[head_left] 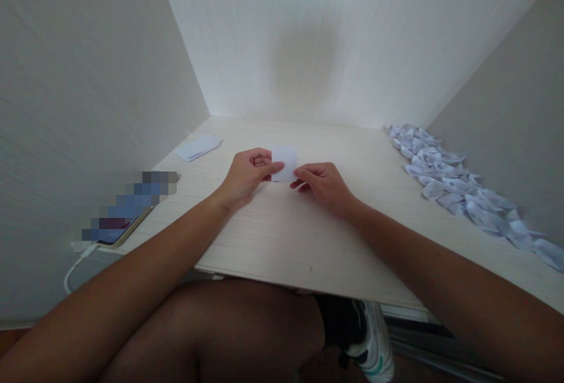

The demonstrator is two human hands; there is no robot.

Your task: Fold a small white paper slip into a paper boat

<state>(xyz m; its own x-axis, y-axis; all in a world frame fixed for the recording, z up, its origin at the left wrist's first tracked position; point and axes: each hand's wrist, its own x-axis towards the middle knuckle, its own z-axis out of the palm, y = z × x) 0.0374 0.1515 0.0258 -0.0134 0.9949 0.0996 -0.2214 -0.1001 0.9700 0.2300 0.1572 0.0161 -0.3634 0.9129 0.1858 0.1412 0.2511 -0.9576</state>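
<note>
**Two hands, one small paper**

The paper point(285, 163) sits right between both hands, at the middle of the surface point(282, 236), a little toward the far side. The left hand point(247, 176) pinches its left edge, thumb laid over the front, fingers curled behind. The right hand point(324, 186) comes in from the right, fingertips point(298, 183) at the lower right corner, grip narrow and closed on that corner. The paper stands up off the surface, its lower edge hidden by the fingers.

It is a white piece, small, roughly square with soft corners, flat and plain on the side we see.

Off to the far left lies a folded white sheet point(198, 147). Along the right wall runs a long heap of folded white papers point(458, 186), near to far. A phone point(126, 218), blurred, rests at the left edge with a white cable point(74, 268) hanging down.
</note>
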